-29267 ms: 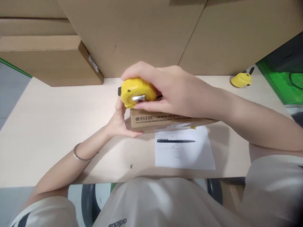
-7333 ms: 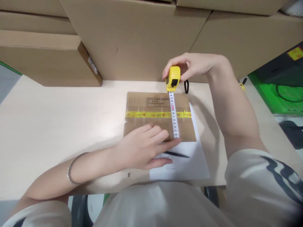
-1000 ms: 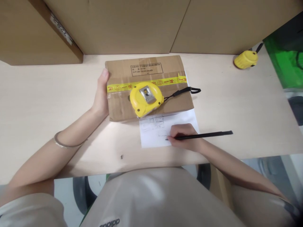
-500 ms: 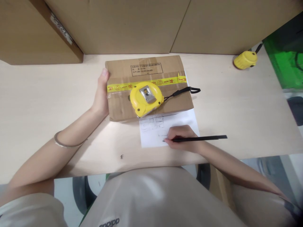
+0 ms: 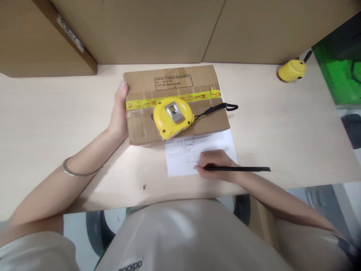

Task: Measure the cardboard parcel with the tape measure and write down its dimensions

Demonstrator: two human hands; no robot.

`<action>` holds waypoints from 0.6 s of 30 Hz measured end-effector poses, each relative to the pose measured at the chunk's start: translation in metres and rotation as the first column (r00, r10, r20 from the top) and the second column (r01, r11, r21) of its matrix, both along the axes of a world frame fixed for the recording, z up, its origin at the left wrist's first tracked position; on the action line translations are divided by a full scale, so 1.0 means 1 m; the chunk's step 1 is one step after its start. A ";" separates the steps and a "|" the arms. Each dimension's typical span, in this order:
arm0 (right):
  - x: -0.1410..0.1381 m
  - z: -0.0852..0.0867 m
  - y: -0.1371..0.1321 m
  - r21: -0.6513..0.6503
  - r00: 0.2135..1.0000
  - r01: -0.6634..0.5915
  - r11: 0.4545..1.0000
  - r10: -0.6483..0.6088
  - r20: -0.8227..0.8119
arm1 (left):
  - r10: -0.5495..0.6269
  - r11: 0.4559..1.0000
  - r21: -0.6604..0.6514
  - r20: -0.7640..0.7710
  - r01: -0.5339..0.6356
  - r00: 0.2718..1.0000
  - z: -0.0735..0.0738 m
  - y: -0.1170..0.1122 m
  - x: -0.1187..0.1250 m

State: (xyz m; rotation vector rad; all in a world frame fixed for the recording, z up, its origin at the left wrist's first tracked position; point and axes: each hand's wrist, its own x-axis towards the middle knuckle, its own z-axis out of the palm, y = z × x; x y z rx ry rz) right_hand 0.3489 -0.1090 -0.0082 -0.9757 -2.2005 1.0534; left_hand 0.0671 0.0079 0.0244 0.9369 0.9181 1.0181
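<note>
Against the left side of a cardboard box (image 5: 143,126) rests my left hand (image 5: 119,113), thumb up along the edge; its other fingers are hidden by the box. A yellow tape measure (image 5: 173,117) lies on top of the box, its black wrist strap reaching past the right edge. Below the box, a white sheet of paper (image 5: 179,167) carries small pencil-like line drawings, and the box covers its upper part. My right hand (image 5: 213,162) pinches a black pen (image 5: 239,169), tip down at the paper, shaft pointing right.
A second yellow tape measure (image 5: 291,70) sits at the table's back right. Large cardboard panels (image 5: 135,34) stand along the back, and another cardboard piece (image 5: 47,41) at the back left. The pale table (image 5: 282,139) ends just before my body.
The back end of the pen has tipped slightly down toward me. The pen tip stays at nearly the same spot on the paper. The box and left hand keep their places.
</note>
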 end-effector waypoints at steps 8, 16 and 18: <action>0.000 0.001 0.002 0.017 1.000 -0.004 1.000 0.004 -0.019 | -0.033 0.999 -0.015 0.041 0.033 0.999 0.002 -0.001 0.000; 0.002 0.002 0.001 -0.039 0.999 0.022 0.999 -0.023 -0.030 | -0.026 1.000 0.004 0.083 0.026 0.996 -0.007 0.003 -0.002; 0.002 0.002 0.000 -0.054 0.999 0.017 0.998 -0.019 -0.031 | -0.038 0.999 0.033 0.083 0.035 0.996 -0.011 0.006 -0.003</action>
